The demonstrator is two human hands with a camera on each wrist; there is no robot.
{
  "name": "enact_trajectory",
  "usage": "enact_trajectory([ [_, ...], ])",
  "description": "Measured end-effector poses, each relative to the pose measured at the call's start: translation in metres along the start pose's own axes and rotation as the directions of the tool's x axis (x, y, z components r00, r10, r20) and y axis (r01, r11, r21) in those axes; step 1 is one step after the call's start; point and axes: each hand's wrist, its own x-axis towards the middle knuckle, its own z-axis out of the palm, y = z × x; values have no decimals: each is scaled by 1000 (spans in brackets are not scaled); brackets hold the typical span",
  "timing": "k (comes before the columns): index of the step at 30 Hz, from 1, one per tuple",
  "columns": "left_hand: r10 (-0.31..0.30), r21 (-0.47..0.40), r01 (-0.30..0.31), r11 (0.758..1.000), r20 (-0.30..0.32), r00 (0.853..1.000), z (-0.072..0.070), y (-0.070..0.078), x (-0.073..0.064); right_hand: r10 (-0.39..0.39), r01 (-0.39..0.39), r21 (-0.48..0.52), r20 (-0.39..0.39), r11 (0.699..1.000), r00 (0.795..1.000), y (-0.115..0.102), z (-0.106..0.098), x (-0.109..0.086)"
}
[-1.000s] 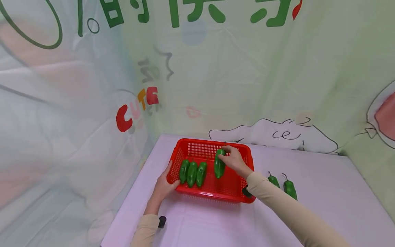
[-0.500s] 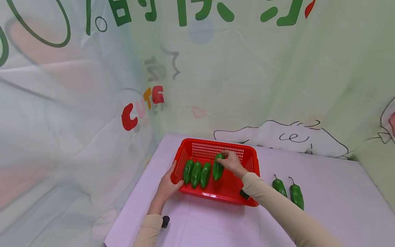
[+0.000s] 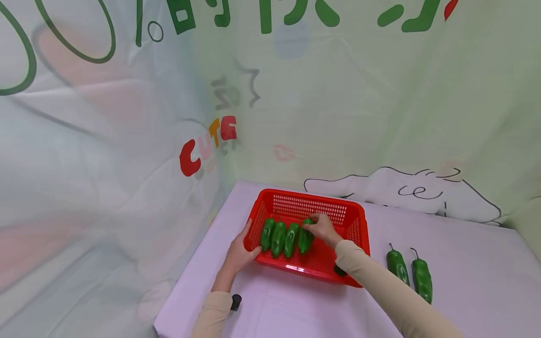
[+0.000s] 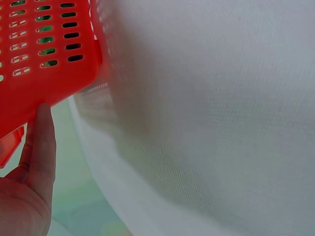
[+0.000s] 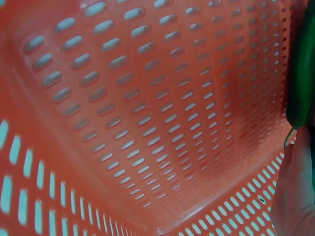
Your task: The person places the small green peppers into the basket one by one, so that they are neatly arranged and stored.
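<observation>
Pinching pepper no. 4 (image 3: pixel 306 240) near stem end w/ your R hand (image 3: pixel 323 229), inside red basket (image 3: pixel 291 268), not yet released; your L hand (image 3: pixel 239 254) grips basket's near-left corner. 3 peppers (image 3: pixel 278 239) already in, 2 other peppers (image 3: pixel 397 266) left on table (image 3: pixel 473 267), R side.
</observation>
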Motion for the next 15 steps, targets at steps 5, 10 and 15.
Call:
enact_trajectory([
  [5,0,15,0,1000,1,1000,1,0,-1,16,-16,-19,9,1000,1000,5,3,2],
  [10,7,12,-6,1000,-5,1000,0,-1,-1,30,-30,-50,3,998,1000,9,10,7],
  [15,15,23,-15,1000,-9,1000,0,-1,1,21,-20,-57,20,998,1000,11,16,10],
])
